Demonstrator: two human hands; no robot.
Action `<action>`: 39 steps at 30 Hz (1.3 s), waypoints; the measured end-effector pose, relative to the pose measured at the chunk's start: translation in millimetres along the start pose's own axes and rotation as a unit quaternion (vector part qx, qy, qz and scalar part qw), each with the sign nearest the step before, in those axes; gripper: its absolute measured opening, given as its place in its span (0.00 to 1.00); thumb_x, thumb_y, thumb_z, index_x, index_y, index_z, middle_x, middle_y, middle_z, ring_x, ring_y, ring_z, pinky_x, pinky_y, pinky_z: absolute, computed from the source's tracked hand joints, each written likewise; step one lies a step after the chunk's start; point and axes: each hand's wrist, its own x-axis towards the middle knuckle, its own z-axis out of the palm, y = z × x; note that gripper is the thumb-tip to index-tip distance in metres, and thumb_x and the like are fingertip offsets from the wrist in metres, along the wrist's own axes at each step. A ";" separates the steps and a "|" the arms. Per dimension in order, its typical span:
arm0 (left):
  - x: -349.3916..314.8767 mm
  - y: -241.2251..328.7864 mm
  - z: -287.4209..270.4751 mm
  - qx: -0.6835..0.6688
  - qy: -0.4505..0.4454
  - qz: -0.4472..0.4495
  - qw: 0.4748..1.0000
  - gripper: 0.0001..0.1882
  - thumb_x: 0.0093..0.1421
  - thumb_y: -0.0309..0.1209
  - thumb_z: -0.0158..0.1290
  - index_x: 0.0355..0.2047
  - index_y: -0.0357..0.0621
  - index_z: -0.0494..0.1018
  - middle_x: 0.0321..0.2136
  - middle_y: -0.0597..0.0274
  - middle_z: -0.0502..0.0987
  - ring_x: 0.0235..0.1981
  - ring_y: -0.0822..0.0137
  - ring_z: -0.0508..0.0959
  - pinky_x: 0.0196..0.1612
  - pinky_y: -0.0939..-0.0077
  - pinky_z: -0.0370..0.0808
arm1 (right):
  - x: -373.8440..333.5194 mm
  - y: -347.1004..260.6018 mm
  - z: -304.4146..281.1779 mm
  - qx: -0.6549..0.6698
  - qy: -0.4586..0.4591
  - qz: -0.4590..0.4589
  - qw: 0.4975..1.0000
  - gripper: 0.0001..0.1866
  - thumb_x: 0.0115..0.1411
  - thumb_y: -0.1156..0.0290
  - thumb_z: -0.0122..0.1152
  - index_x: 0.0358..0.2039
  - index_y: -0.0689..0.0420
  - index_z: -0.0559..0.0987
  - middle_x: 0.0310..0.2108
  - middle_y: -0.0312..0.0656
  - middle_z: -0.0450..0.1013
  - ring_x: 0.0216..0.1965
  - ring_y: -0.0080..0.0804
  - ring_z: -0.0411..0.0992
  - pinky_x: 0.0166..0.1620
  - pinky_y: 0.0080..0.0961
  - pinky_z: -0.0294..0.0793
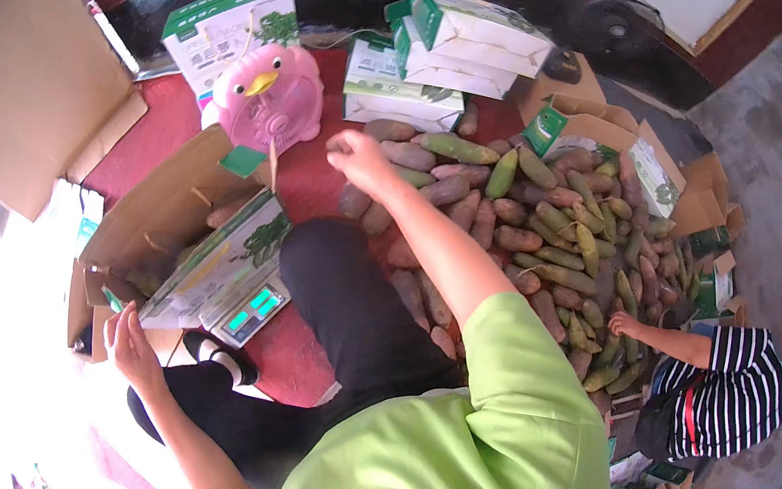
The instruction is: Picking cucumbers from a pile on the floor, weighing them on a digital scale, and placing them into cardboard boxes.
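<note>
My right hand (360, 161) reaches out over the red floor covering at the near-left edge of a heap of long root vegetables (523, 239), some reddish-brown, some green. Its fingers are curled together, and what they hold, if anything, is too small to tell. Low on the left, my left hand (131, 347) has its fingers stretched upward beside the corner of a white and green carton (232, 256); I see nothing in it. The carton sits tilted on a digital scale (254, 315) with a lit green display, next to my knee.
A brown cardboard box (139, 207) stands behind the carton. Beyond are a pink bird-shaped fan (266, 99), a white-green box (232, 23) and stacked cartons (462, 38). At right, a person in a striped shirt (737, 398) reaches toward the heap, near opened boxes (702, 195).
</note>
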 end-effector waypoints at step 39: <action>8.7 15.1 8.5 -0.063 0.047 -0.089 0.993 0.08 0.59 0.30 0.53 0.33 0.38 0.78 0.28 0.59 0.75 0.30 0.68 0.75 0.34 0.79 0.71 | 56.7 2.0 76.9 -0.122 -0.063 0.105 0.985 0.19 0.49 0.74 0.48 0.43 0.59 0.77 0.42 0.56 0.73 0.48 0.50 0.70 0.49 0.35 0.67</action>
